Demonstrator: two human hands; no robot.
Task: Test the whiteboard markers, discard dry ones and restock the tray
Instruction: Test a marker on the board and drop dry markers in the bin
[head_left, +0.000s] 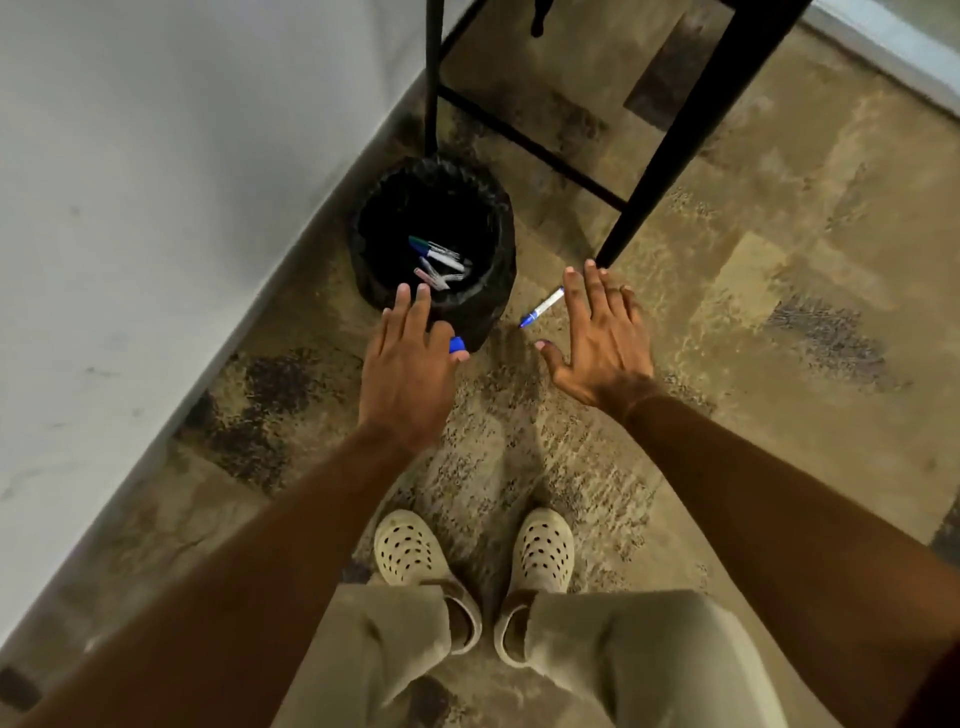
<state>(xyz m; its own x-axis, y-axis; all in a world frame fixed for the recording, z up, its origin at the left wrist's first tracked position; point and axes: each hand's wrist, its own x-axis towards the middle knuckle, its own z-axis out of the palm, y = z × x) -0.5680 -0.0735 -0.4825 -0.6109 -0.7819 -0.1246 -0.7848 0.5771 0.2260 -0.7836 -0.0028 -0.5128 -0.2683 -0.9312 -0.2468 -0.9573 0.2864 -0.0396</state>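
Head cam looks straight down at the floor. Black bin w/ black liner stands on the carpet, close to the white wall. Inside it, at the bottom, several discarded markers lie in a loose heap: one w/ a green cap, one blue, one pinkish, rest too small to tell.

Both hands are held out, palms down, apart from each other. Left hand is over the near rim of the bin, fingers mostly straight; thumb & curled forefinger pinch a small blue cap, only its end showing. Right hand is spread wide, fingers straight, holding nothing.

A blue-tipped marker w/ white barrel shows between the two hands, just beside the right hand's index finger and right of the bin. It's tilted, blue tip pointing down-left, uncapped as far as I can see. Can't tell if it's mid-air or lying on the carpet.

Black metal frame legs w/ a crossbar stand behind the bin, nearest leg ending just past the right hand's fingertips. Bottom of view: beige trousers & cream perforated clogs, feet side by side on the carpet.
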